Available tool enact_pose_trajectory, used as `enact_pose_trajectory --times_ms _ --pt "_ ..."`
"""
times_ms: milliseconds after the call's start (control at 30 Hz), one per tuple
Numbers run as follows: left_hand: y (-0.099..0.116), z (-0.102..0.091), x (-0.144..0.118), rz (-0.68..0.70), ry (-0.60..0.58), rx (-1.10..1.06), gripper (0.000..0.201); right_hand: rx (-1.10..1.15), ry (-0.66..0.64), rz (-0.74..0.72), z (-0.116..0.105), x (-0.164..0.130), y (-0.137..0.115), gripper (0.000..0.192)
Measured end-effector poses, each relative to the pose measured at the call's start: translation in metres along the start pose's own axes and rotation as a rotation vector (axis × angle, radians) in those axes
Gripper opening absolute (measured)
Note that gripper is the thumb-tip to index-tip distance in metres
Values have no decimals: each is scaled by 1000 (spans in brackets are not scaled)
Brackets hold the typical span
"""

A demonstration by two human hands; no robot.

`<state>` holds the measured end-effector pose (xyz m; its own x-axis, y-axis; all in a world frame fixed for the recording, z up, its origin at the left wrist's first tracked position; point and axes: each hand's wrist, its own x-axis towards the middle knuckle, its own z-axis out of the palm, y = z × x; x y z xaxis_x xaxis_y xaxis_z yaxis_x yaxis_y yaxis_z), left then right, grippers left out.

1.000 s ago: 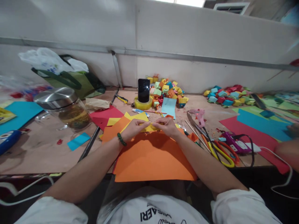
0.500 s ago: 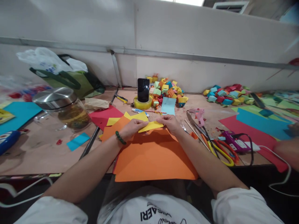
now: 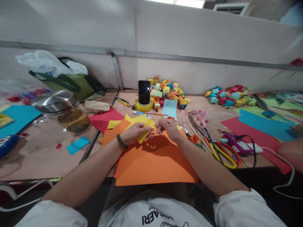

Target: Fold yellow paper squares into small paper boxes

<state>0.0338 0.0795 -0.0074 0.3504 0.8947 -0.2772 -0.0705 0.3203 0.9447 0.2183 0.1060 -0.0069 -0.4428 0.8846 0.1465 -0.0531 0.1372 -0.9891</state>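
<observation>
My left hand (image 3: pixel 132 133), with a green bead bracelet at the wrist, holds a folded yellow paper piece (image 3: pixel 145 133) a little above a large orange sheet (image 3: pixel 153 160). My right hand (image 3: pixel 167 127) hovers just right of the yellow piece with its fingers curled and slightly apart; I cannot tell whether its fingertips touch the paper. More yellow sheets (image 3: pixel 137 119) and an orange sheet lie under and behind the hands.
A phone (image 3: pixel 144 91) stands in a yellow tape roll before a pile of folded paper cubes (image 3: pixel 169 91). A lidded glass jar (image 3: pixel 63 111) sits left. Glue guns (image 3: pixel 200 117), sticks and scissors (image 3: pixel 223 153) lie right. Another person's arm (image 3: pixel 290 154) is at far right.
The yellow piece was pressed flat on the orange sheet by both hands; it has been lifted and turned, now hanging in my left hand while my right hand eased off it.
</observation>
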Motion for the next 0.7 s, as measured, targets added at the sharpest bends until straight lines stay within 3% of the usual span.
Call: enact_pose_trajectory --times_ms 267,500,700 --pt "-1 5 0 50 18 54 44 -216 89 -99 5 -3 7 39" --pt "-2 6 -1 44 33 86 52 -184 43 -91 -1 0 9 30" --pt "-4 5 -1 53 -46 36 58 -167 49 -67 -4 1 6 31"
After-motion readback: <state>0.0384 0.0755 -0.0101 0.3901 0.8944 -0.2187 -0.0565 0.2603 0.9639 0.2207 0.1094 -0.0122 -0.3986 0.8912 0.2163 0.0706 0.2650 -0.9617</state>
